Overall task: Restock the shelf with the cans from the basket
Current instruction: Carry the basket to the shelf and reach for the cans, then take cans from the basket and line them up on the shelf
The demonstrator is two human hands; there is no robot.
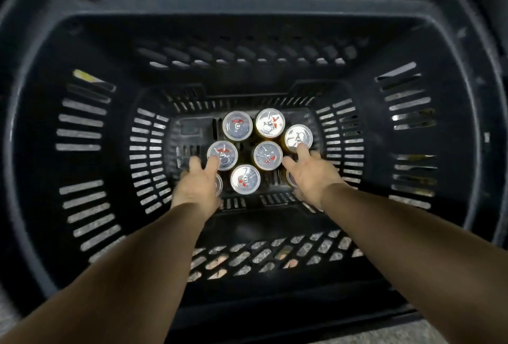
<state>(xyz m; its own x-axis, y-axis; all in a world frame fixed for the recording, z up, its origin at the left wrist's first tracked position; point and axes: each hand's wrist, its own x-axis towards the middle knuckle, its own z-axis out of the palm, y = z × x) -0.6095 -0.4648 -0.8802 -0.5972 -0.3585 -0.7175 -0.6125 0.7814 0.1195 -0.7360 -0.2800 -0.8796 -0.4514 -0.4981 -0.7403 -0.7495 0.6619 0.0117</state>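
Both arms reached down into a deep dark slotted basket [82,135], seen from straight above. On its floor stood a cluster of cans [245,151], all upright, their long axes pointing up at the camera, so only the silver lids with pull tabs and red marks showed; the bodies were almost wholly hidden, with just a sliver of yellow side visible on the far right ones.

Six lids were in plain sight. Two more cans were largely covered: one beneath the left hand [198,182], showing only an edge of lid, and one beneath the right hand [312,173], likewise only a sliver.

The left hand was spread and relaxed, its fingers straight, one fingertip lying on the lid of the middle-left can [222,154]; it gripped nothing. The right hand was also released, fingers extended, its forefinger touching the lid of the far-right can [298,137]. Whether the thumbs or palms pressed on the covered cans could not be told.

The hands were motion-blurred. Pale speckled floor [453,331] showed through the basket's slots and at the lower corners.
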